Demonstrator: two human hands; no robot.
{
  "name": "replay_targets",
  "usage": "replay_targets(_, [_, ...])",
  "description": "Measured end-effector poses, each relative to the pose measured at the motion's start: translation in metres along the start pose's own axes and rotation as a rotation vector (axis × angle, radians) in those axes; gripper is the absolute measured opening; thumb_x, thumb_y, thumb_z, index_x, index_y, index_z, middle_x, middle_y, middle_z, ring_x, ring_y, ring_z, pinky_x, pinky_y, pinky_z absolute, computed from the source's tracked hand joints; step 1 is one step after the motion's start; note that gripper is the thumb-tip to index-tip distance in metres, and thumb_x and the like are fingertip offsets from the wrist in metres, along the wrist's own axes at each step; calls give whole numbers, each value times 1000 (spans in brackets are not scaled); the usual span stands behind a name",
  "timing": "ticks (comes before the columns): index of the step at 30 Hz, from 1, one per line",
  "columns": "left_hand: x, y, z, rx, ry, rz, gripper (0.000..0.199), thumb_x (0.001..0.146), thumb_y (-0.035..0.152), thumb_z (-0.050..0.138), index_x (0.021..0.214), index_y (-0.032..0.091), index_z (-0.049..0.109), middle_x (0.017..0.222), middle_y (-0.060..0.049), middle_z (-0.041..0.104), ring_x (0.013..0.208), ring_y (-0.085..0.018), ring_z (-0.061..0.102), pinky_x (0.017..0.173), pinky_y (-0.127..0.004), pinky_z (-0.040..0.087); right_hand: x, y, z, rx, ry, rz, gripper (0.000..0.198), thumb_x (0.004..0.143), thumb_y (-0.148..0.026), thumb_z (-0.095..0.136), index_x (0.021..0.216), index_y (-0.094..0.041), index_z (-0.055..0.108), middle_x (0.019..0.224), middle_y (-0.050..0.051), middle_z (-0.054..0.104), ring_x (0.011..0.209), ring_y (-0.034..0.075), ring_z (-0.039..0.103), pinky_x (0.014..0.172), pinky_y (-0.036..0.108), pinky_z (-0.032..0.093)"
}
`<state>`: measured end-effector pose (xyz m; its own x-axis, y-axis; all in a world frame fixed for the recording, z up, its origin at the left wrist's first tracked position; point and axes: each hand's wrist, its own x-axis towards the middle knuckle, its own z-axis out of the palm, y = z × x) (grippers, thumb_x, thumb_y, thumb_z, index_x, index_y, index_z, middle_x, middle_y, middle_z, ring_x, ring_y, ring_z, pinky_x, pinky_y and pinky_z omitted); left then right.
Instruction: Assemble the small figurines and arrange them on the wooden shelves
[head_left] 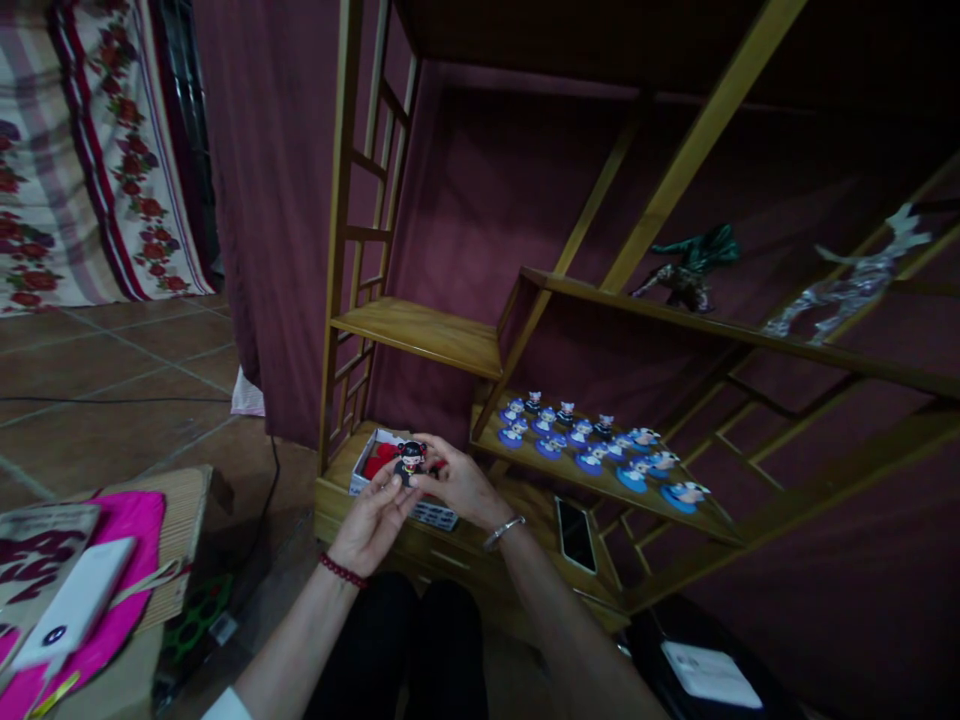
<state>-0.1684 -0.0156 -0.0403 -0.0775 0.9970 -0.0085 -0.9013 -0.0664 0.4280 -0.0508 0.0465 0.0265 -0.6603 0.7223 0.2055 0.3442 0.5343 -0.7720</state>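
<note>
We pinch the doll (411, 461) in left hand (374, 522) and right hand (465, 487), presumably for steadiness, the box (358, 488) on its far side.

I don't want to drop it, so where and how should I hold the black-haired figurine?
Probably pinch the black-haired figurine by its dark lower body, from both sides, where the left hand and right hand hold it; it's upright, and the big head looks top-heavy.
</note>
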Motion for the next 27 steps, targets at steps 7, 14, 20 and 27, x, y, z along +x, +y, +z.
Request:
replay_targets(7, [7,5,-2,23,-14,14,27,72,9,58,98,16,58,101,-6,61,92,-15,57,90,-28,39,4,8,7,-33,29,42,39,66,-28,62,102,-17,53,88,2,55,64,9,48,57,21,42])
replay_targets(14, [12,11,1,74,-38,41,30,70,11,61,100,15,56,103,-7,60,96,-16,56,89,-28,40,10,0,8,-60,67,-29,40,65,-24,63,104,-19,54,90,2,58,71,12,51,58,21,41])
replay_targets(20, [18,23,9,148,-70,79,31,68,13,62,98,17,56,100,-5,60,96,-17,55,86,-28,42,15,0,9,-23,95,-97,30,68,-21,59,98,-22,57,96,1,58,78,12,52,64,22,43])
replay_targets(27, [15,19,-10,197,83,118,29,64,18,66,91,16,56,85,-2,61,77,-12,58,70,-22,45,18,23,33,52,-100,-50,43,67,-28,61,108,-22,49,98,2,59,87,15,55,76,28,44])
